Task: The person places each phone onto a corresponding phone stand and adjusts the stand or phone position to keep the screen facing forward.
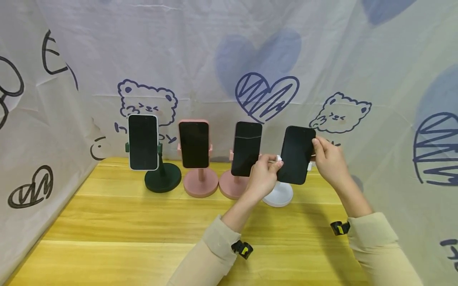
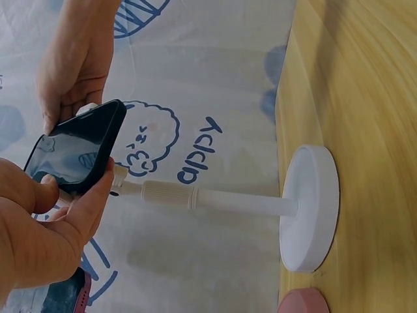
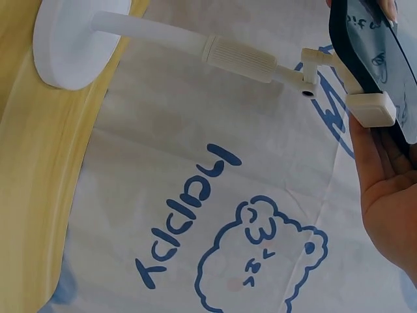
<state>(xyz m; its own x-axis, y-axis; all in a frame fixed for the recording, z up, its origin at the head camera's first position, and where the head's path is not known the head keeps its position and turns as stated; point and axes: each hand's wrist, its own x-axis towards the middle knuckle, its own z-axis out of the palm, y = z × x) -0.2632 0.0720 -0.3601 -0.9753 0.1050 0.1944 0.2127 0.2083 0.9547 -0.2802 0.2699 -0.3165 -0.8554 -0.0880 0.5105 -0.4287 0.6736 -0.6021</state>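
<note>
A black smartphone (image 1: 296,155) leans slightly at the white phone stand (image 1: 278,195), in front of its holder. My left hand (image 1: 262,174) grips its lower left edge. In the left wrist view that thumb lies on the front of the phone (image 2: 71,151), and a white bit of the holder shows by the fingertips. My right hand (image 1: 330,161) pinches the upper right edge, thumb in front and fingers behind. A white clamp end (image 3: 371,109) sits against the phone's edge in the right wrist view. The holder's back is mostly hidden.
To the left stand a pink stand (image 1: 234,186) with a black phone (image 1: 247,149), another pink stand (image 1: 200,184) with a pink-edged phone (image 1: 194,143), and a dark green stand (image 1: 162,178) with a white-edged phone (image 1: 143,142). A printed cloth (image 1: 200,51) hangs behind the wooden table (image 1: 143,222).
</note>
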